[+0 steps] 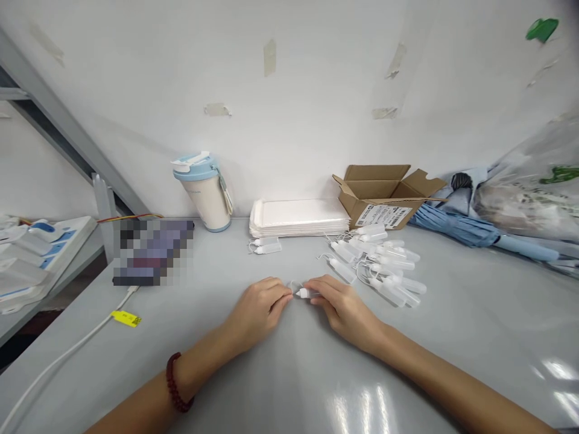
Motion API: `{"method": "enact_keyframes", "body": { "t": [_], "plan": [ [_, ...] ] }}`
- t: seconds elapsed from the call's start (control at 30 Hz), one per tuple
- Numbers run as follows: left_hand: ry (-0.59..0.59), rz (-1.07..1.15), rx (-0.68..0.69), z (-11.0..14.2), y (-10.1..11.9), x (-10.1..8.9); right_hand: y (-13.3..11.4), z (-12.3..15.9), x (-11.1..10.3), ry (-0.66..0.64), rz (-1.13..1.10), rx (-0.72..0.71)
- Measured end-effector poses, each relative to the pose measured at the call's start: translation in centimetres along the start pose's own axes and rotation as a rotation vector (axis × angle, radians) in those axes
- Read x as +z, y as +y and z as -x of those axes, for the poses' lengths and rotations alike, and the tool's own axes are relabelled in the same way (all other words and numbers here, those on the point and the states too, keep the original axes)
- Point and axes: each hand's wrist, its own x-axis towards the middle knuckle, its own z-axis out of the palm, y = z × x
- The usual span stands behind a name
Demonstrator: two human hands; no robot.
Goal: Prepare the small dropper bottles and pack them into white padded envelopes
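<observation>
Both my hands rest on the grey table (289, 374) near its middle. My left hand (257, 310) is curled, its fingertips pinching the thin loop at the end of a small white capped tube (302, 293). My right hand (341, 304) is closed on the same tube from the other side, covering most of its body. A dark bead bracelet (174, 383) circles my left wrist. Just right of my right hand lies a pile of several more white tubes with looped strings (377, 262).
Two more tubes (266, 245) lie before a stack of white trays (298, 218). An open cardboard box (384, 193), a lidded cup (205, 190), a blurred dark object (151, 250), a white cable with a yellow tag (125, 318), a blue folded umbrella (461, 229) and plastic bags (529, 193) ring the table.
</observation>
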Motion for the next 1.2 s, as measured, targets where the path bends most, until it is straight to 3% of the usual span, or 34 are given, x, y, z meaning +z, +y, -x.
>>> {"method": "enact_keyframes", "body": {
  "t": [0.77,1.0,1.2],
  "plan": [
    [0.014,0.013,0.007,0.1,0.3,0.4,0.0,0.1,0.8,0.065,0.038,-0.107],
    [-0.046,0.083,-0.172,-0.6,0.7,-0.7,-0.1,-0.5,-0.6,0.037,0.014,0.001],
    [-0.053,0.161,-0.247,-0.8,1.2,-1.2,0.0,-0.5,-0.8,0.053,0.037,-0.02]
  ]
}}
